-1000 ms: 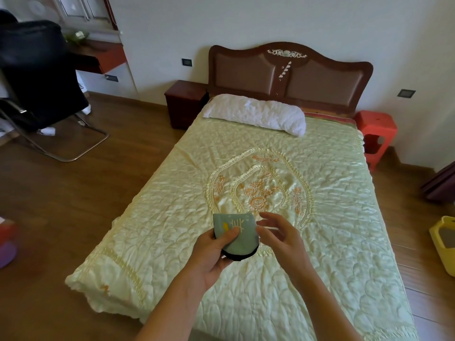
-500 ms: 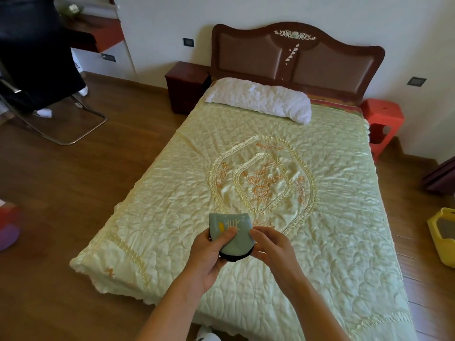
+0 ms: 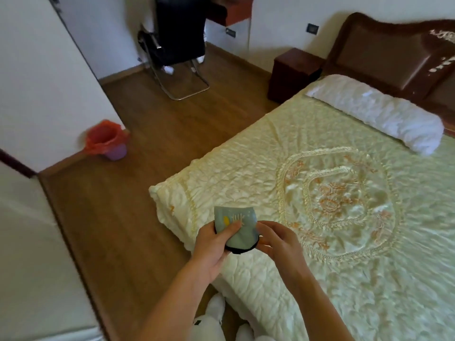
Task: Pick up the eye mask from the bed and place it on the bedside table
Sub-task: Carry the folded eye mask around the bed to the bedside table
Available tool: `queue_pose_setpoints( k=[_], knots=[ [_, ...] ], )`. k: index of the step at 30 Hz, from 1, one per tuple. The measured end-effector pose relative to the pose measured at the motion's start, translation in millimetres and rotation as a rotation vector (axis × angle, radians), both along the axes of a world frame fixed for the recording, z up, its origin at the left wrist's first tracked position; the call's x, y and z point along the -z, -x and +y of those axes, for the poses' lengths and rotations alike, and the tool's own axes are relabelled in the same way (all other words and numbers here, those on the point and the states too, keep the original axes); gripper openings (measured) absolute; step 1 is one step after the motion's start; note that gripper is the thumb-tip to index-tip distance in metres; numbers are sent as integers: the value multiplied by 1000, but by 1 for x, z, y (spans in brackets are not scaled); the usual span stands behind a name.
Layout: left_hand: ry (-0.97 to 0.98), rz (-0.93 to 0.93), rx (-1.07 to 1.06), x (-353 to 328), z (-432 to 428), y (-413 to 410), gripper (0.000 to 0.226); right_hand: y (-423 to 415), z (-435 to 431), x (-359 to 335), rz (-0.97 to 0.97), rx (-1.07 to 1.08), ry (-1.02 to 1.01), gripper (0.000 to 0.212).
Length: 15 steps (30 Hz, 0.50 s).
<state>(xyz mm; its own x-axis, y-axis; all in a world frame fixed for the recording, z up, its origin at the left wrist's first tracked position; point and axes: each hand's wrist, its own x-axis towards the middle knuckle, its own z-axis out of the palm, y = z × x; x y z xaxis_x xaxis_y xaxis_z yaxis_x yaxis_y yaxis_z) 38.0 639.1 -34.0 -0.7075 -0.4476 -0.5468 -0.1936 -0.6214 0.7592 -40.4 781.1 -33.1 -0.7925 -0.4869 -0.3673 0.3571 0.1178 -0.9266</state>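
Now eye mask (image 3: 237,227) pinched between left hand (image 3: 213,249) fingers, right hand (image 3: 278,242) fingers gripping edge.

The bed (image 3: 320,148) is covered by a quilted, satin-like cloth with a glossy sheen, puckered all over and worked with raised orange embroidery. A crinkled white cloth is seen on the pillow (image 3: 374,114). The eye mask (image 3: 240,232) is made of smooth, slightly shiny grey-blue fabric edged in matt black. The floor (image 3: 147,143) is laid in smooth, faintly glossy wood. Dark polished wood is shown by the bedside table (image 3: 293,72), and shiny metal tubing by the chair (image 3: 179,67). A thin orange plastic liner is fitted in the bin (image 3: 108,141).
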Motion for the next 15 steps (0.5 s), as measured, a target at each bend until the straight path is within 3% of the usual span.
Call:
queue_pose_setpoints(
  k=[6,15],
  knots=[
    [4,-23,-267,1,-6,-63,43,-34,-33,7,-21,-235,3,30],
    [74,-30,-554,-1,-29,-152,22,-90,-97,9,-28,-534,-1,29]
  ],
)
